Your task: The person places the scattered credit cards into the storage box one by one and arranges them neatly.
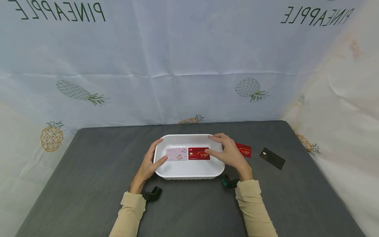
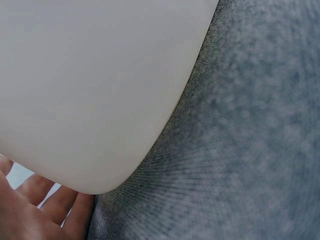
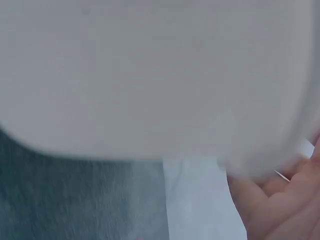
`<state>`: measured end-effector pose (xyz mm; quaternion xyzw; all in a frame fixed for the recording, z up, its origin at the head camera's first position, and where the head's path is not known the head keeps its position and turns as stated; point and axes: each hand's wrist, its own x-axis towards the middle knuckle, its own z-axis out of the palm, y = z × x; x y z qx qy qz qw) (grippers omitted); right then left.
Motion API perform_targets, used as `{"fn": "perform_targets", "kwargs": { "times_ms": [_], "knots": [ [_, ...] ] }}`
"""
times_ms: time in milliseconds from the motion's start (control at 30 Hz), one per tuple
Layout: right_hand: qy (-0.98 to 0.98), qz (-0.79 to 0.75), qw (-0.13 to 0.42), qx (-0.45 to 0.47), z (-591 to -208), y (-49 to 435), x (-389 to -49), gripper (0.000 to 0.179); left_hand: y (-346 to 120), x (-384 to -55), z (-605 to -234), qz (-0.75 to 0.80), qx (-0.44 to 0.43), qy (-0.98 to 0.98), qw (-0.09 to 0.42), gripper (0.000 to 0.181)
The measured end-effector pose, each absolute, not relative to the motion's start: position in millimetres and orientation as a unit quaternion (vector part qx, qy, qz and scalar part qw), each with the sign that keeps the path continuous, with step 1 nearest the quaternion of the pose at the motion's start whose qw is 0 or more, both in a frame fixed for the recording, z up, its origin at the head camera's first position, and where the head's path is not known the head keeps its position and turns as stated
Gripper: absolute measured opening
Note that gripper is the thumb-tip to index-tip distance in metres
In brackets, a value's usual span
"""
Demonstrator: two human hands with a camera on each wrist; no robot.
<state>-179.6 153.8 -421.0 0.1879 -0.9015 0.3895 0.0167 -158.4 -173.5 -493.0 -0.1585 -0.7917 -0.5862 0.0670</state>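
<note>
White tray [image 1: 189, 169] is resting on the grey table [image 1: 189, 210], before the person, and two cards are lying inside it, side by side: a pale pink card [image 1: 176, 154] on the left and a red VIP card [image 1: 196, 153] on the right. On the table, to the right of the tray, two more are lying: a second red card [image 1: 244, 150], which the right hand is partly hiding, and a black card [image 1: 272, 158], farther right. So I am judging that the work is standing about halfway, with the two inside cards being in place and the two outside ones remaining untouched.

The left hand [image 1: 149, 166] is clasping the left side of the tray, its thumb reaching over the rim. The right hand [image 1: 229, 152] is bending around the far right corner, apparently also gripping the tray, while its thumb is covering the end of the inner red card; whether it is pressing that card, I cannot tell.
</note>
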Motion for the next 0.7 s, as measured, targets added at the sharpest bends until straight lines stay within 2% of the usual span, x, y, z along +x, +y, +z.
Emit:
{"fn": "perform_targets", "kwargs": {
  "times_ms": [367, 700],
  "knots": [
    [-0.893, 0.405, 0.046, 0.192, -430, 186, -189, 0.059, -174, -158, -491, -0.591, -0.157, -0.789, 0.065, 0.069],
    [-0.891, 0.419, 0.028, 0.172, -446, 211, -194, 0.06, -175, -158, -493, -0.587, -0.157, -0.792, 0.059, 0.069]
  ]
}}
